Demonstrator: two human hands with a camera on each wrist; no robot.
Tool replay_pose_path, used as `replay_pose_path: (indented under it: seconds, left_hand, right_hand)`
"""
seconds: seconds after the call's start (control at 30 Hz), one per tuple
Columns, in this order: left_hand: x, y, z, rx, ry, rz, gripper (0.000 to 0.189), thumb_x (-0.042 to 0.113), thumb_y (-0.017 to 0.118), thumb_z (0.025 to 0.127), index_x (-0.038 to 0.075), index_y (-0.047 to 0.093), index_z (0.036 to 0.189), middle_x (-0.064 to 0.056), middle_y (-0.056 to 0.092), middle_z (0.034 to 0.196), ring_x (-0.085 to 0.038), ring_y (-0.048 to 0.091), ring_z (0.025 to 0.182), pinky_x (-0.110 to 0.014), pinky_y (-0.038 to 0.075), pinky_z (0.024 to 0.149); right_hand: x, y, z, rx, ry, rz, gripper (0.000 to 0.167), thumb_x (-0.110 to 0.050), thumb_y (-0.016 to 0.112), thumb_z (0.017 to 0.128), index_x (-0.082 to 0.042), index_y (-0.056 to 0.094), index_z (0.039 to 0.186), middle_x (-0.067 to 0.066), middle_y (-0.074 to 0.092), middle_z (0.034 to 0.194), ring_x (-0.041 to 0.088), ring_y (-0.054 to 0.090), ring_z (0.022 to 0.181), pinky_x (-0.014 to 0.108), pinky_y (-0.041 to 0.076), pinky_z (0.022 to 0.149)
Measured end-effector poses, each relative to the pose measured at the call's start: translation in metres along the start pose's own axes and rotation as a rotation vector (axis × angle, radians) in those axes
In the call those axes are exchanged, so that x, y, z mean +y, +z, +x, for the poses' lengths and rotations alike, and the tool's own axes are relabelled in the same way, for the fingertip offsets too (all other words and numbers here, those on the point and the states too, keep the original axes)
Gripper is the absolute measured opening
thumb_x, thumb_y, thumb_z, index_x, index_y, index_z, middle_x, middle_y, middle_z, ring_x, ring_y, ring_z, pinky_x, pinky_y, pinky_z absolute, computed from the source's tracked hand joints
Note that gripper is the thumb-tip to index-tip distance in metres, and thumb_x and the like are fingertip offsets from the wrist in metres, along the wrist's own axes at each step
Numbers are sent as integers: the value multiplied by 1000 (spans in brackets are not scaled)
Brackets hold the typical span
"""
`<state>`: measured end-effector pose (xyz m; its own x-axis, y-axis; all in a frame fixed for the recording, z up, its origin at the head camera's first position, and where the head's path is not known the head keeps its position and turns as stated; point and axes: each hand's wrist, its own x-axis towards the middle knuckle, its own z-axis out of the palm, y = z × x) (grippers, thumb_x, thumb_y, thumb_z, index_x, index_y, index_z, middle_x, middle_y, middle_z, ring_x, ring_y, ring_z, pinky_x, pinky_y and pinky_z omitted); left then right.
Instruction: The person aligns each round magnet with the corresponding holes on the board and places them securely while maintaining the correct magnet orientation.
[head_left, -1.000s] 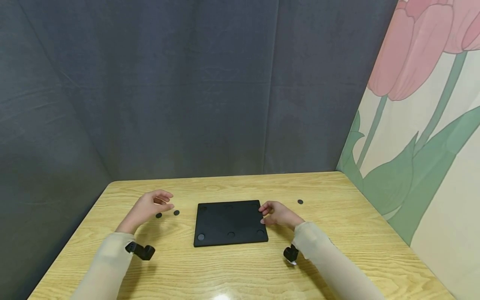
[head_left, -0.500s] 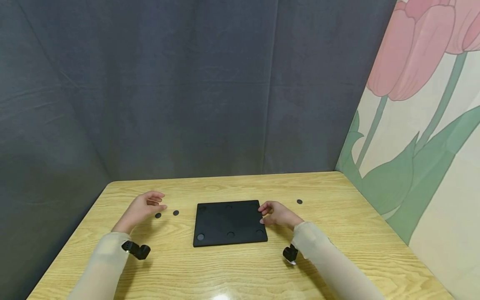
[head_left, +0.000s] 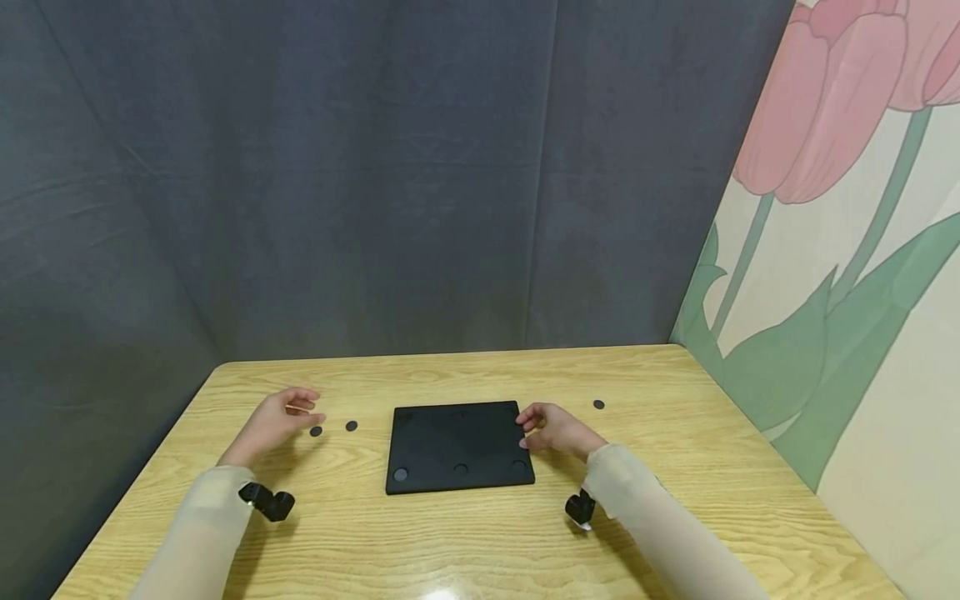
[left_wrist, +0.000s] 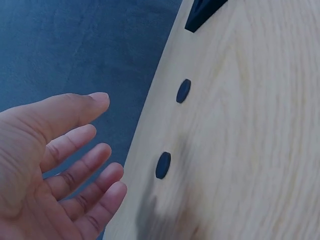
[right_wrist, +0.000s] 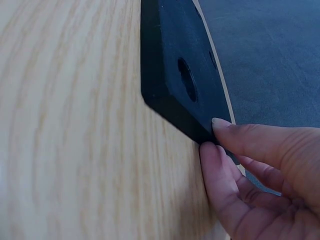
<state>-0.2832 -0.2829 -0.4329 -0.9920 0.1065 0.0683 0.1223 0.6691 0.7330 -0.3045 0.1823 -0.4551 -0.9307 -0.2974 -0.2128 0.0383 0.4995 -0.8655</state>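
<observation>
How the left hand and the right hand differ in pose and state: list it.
The left hand holds nothing, while the right hand pinches the black board by its right edge.
The left hand's thumb stands apart from its fingers; the right hand's thumb and index finger meet at the board.
The left hand hovers near two black discs; the right hand is beside the board.
Both are bare.

The left hand [head_left: 270, 423] hovers with fingers gently bent, thumb apart. The right hand [head_left: 558, 429] pinches between thumb and fingers; those farther back, partly hidden, seem curled.
</observation>
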Motion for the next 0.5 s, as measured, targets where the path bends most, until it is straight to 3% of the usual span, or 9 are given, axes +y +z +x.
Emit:
replay_pose_path:
  seconds: [0.5]
  left_hand:
    - [-16, 4, 2, -54, -84, 2, 51, 27, 70, 89, -4, 54, 126, -21, 60, 117, -32, 57, 106, -41, 49, 84]
  right_hand:
    - [2, -1, 1, -9, -4, -1, 36, 4, 74, 79, 0, 58, 111, 12, 54, 102, 21, 50, 88, 27, 47, 67]
